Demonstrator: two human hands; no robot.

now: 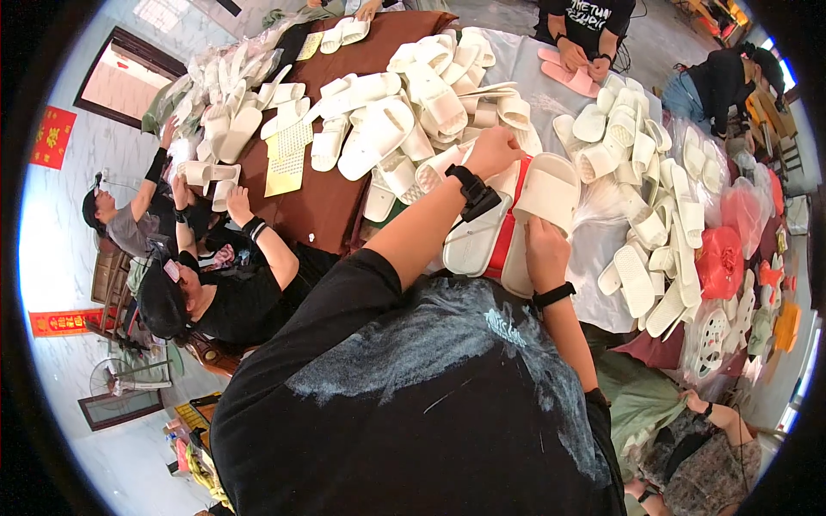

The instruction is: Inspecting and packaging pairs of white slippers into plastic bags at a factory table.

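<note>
My left hand (494, 151) has a black watch on its wrist. It reaches over the table with fingers curled at the top edge of a white slipper (548, 191). My right hand (544, 245), with a black band on the wrist, grips the lower side of the same slipper. Under the slipper lie a flat white sole (471, 245) and a red strip (508, 234). A big heap of white slippers (413, 103) lies just beyond my left hand.
The table has a brown cloth (323, 202) and a grey cloth (594, 249). More white slippers (641, 185) are piled at the right, beside red plastic bags (718, 258). Two people (215, 275) work at the left. Another person's hands hold pink slippers (570, 76) at the far side.
</note>
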